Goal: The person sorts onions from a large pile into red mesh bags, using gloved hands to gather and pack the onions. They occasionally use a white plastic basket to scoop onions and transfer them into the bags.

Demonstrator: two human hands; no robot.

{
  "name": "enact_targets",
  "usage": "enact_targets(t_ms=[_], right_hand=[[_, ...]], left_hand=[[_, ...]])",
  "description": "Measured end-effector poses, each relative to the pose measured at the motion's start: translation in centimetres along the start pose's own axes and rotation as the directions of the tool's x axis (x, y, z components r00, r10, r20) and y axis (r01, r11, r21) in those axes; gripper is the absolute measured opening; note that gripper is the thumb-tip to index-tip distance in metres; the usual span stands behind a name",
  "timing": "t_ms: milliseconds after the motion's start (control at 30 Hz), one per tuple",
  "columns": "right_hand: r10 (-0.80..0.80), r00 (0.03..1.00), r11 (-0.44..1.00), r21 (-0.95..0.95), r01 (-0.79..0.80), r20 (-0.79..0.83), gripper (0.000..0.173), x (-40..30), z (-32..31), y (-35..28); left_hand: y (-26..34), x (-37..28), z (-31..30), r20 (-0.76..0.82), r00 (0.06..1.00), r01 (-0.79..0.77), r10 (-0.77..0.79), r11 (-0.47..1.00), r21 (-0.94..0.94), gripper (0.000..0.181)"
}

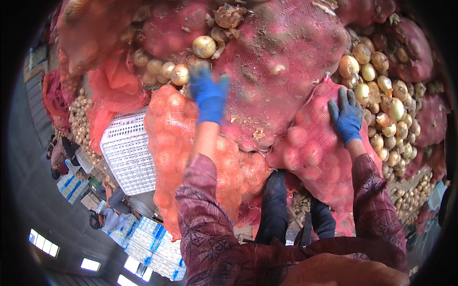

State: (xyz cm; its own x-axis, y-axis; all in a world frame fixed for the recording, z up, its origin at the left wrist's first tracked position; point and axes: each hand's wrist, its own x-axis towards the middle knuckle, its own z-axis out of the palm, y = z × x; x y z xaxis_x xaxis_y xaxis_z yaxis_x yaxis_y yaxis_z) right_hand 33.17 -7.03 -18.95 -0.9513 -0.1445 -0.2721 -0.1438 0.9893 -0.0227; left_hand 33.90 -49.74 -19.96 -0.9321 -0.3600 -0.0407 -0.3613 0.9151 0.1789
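Observation:
My left hand, in a blue glove and blurred, is over the top of an orange mesh bag of onions. Its fingers reach toward loose yellow onions; the blur and the back of the hand hide whether it holds one. My right hand, gloved in blue with darkened fingertips, lies with fingers spread on a red mesh bag of onions. Behind both, a large dusty red mesh bag is strewn with dry onion skins. A single onion sits just beyond my left hand.
A white plastic crate stands left of the orange bag. Loose onions are heaped at the right, with more red bags behind. Empty-looking red netting lies upper left. A seated person and stacked white-and-blue cartons appear lower left.

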Motion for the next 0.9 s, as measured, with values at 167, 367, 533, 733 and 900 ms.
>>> enact_targets(t_ms=[167,367,533,733,900], right_hand=[[0.01,1.0,1.0,-0.019,-0.01,0.009,0.063,0.0,0.2,0.4],[0.018,1.0,1.0,-0.006,-0.018,0.003,0.062,-0.1,-0.4,0.0],[0.032,0.999,0.999,0.025,-0.032,0.004,0.062,0.0,-0.5,0.2],[0.06,0.998,0.998,0.036,-0.061,0.025,0.064,0.2,-0.6,0.3],[0.174,0.959,0.944,0.24,-0.227,0.225,0.067,-0.2,0.6,2.0]], left_hand=[[-5.8,2.5,1.4,0.497,0.754,0.067,-0.429,0.804,0.591,0.11],[-6.5,3.9,2.4,0.565,0.713,0.038,-0.416,0.827,0.561,0.116],[-6.5,0.7,0.2,0.595,0.78,0.405,-0.195,0.881,-0.243,0.077],[10.8,-0.4,-3.5,0.348,0.866,0.258,0.358,0.276,-0.926,0.052],[17.4,5.3,-4.8,0.332,0.833,0.151,0.443,0.395,-0.906,0.04]])
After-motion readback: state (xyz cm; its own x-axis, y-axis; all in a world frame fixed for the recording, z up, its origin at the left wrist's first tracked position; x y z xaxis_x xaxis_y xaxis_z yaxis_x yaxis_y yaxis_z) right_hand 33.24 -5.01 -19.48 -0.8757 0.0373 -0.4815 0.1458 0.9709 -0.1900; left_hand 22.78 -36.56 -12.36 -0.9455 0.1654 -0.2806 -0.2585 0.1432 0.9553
